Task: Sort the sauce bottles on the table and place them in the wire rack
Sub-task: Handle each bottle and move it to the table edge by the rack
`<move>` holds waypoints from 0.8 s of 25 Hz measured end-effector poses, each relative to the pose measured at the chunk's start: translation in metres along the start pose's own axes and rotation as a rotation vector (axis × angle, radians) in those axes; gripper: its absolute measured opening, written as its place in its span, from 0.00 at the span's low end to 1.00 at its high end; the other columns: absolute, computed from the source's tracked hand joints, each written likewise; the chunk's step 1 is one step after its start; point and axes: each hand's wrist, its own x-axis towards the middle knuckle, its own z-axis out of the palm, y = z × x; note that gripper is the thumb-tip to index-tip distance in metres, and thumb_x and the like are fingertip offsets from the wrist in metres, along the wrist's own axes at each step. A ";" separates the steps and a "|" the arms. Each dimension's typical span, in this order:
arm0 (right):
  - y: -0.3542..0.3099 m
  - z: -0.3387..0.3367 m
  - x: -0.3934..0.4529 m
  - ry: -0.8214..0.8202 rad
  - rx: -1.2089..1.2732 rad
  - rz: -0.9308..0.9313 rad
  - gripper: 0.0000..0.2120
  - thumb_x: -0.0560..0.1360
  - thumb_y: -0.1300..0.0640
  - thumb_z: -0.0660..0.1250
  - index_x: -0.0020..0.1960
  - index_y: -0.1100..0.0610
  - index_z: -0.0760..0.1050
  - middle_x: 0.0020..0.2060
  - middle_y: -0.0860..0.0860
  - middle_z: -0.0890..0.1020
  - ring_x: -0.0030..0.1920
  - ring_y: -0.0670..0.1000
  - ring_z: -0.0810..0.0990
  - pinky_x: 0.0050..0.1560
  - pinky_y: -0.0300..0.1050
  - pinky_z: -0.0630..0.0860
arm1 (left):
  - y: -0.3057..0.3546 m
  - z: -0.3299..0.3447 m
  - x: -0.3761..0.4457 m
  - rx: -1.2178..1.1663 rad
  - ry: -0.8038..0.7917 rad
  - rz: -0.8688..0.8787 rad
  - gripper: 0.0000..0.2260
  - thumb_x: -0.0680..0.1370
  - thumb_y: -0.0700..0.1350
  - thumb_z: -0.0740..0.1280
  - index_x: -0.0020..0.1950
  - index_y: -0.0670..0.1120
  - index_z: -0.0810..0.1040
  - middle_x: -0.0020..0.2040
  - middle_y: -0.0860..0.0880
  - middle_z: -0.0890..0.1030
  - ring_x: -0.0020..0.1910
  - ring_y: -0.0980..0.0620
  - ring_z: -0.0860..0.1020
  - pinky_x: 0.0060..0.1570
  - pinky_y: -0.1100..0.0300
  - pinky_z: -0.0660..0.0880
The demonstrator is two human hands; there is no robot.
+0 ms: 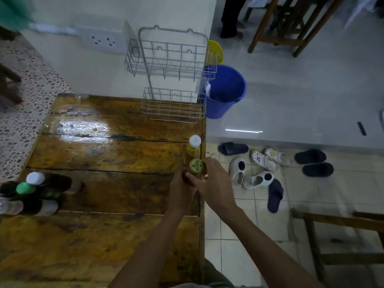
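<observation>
Two-tier grey wire rack (172, 75) stands at the far edge of the worn, glossy brown plank table (104, 154), against the white wall. Both baskets hold nothing. Past the table's far right corner, a round blue plastic bucket (226, 90) sits on the floor; something white shows at its near rim, contents otherwise not readable. A yellow plastic container (215, 51) is partly hidden behind the rack's upper tier.

Bottle with green perforated shaker cap (195, 167) stands upright at the table's right edge, body mostly covered by the hands. Just beyond it, touching or nearly so, a yellow-labelled bottle with white screw cap (194, 147). A reddish bottle sits low behind the green-capped one, mostly hidden.

At the near left edge, well apart from these, a cluster of dark bottles with white and green caps (31, 190), blurred; some appear to lie on their sides.

Left hand (182, 191): fingers curled around the lower bodies of the right-edge group; which bottle it grips I cannot tell. Right hand (214, 181): fingers closed around the green-capped bottle just under its cap.

On the tiled floor to the right, scattered white clogs and dark slippers (268, 169).
</observation>
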 end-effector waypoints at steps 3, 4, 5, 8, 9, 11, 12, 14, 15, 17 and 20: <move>0.008 0.006 0.005 -0.019 0.003 -0.040 0.23 0.72 0.43 0.76 0.59 0.51 0.72 0.44 0.43 0.74 0.42 0.42 0.73 0.37 0.25 0.64 | -0.001 0.004 0.003 0.101 0.005 -0.045 0.18 0.79 0.42 0.73 0.67 0.39 0.77 0.61 0.42 0.84 0.60 0.43 0.82 0.54 0.67 0.73; 0.009 0.008 0.005 -0.030 -0.005 -0.048 0.24 0.72 0.43 0.76 0.61 0.52 0.72 0.45 0.45 0.76 0.42 0.43 0.74 0.37 0.25 0.64 | -0.002 0.004 0.003 0.121 0.012 -0.063 0.18 0.79 0.42 0.74 0.67 0.39 0.77 0.61 0.42 0.84 0.60 0.43 0.82 0.52 0.73 0.70; 0.010 0.011 0.005 -0.037 -0.016 -0.058 0.25 0.72 0.42 0.76 0.62 0.53 0.73 0.46 0.46 0.77 0.43 0.44 0.76 0.38 0.25 0.65 | -0.003 0.003 0.003 0.139 0.017 -0.075 0.19 0.79 0.42 0.74 0.68 0.40 0.77 0.61 0.42 0.84 0.59 0.44 0.82 0.49 0.77 0.69; 0.012 0.016 0.003 -0.061 -0.034 -0.069 0.27 0.73 0.41 0.74 0.65 0.53 0.72 0.48 0.47 0.79 0.45 0.45 0.78 0.40 0.34 0.76 | -0.008 0.002 0.005 0.213 -0.042 -0.050 0.21 0.80 0.44 0.72 0.71 0.40 0.75 0.65 0.43 0.82 0.64 0.45 0.80 0.55 0.79 0.64; 0.010 0.018 0.001 -0.062 -0.039 -0.072 0.26 0.73 0.40 0.73 0.64 0.52 0.71 0.48 0.47 0.79 0.46 0.46 0.78 0.41 0.39 0.79 | -0.012 0.001 0.005 0.252 -0.068 -0.026 0.21 0.81 0.44 0.72 0.72 0.40 0.74 0.66 0.43 0.81 0.65 0.45 0.79 0.57 0.77 0.63; 0.006 0.022 -0.003 -0.047 -0.033 -0.061 0.23 0.74 0.41 0.73 0.63 0.51 0.70 0.49 0.47 0.79 0.46 0.46 0.79 0.41 0.41 0.80 | -0.017 -0.003 0.007 0.308 -0.110 0.010 0.20 0.82 0.44 0.69 0.73 0.39 0.74 0.68 0.42 0.80 0.67 0.45 0.78 0.60 0.73 0.63; 0.003 0.024 -0.005 -0.037 -0.024 -0.048 0.23 0.74 0.42 0.73 0.62 0.51 0.70 0.50 0.47 0.79 0.46 0.46 0.79 0.41 0.40 0.79 | -0.018 -0.005 0.008 0.305 -0.124 0.017 0.19 0.83 0.43 0.69 0.72 0.39 0.73 0.67 0.41 0.80 0.66 0.44 0.78 0.61 0.70 0.65; 0.001 0.028 -0.008 -0.017 -0.012 -0.011 0.22 0.75 0.43 0.73 0.62 0.52 0.70 0.50 0.47 0.79 0.46 0.46 0.79 0.40 0.39 0.78 | -0.021 -0.007 0.009 0.276 -0.143 0.023 0.17 0.83 0.42 0.68 0.71 0.39 0.74 0.65 0.42 0.81 0.64 0.44 0.79 0.59 0.71 0.68; -0.001 0.030 -0.010 -0.009 -0.016 0.007 0.21 0.75 0.44 0.73 0.61 0.52 0.70 0.50 0.47 0.79 0.46 0.47 0.79 0.40 0.39 0.78 | -0.022 -0.009 0.009 0.243 -0.141 0.017 0.15 0.83 0.42 0.68 0.69 0.40 0.76 0.63 0.43 0.81 0.61 0.45 0.80 0.55 0.76 0.67; -0.006 0.030 -0.010 0.000 -0.035 0.041 0.20 0.75 0.44 0.73 0.59 0.52 0.69 0.50 0.48 0.79 0.46 0.47 0.79 0.38 0.38 0.77 | -0.021 -0.009 0.011 0.158 -0.124 -0.022 0.11 0.82 0.43 0.69 0.63 0.42 0.77 0.55 0.49 0.82 0.54 0.48 0.81 0.45 0.80 0.68; -0.018 0.028 -0.015 0.008 -0.011 0.174 0.23 0.73 0.44 0.75 0.58 0.51 0.67 0.45 0.46 0.80 0.42 0.45 0.80 0.36 0.38 0.77 | -0.018 -0.020 0.010 0.020 -0.159 -0.080 0.12 0.78 0.44 0.74 0.58 0.51 0.75 0.49 0.60 0.78 0.48 0.66 0.80 0.44 0.78 0.72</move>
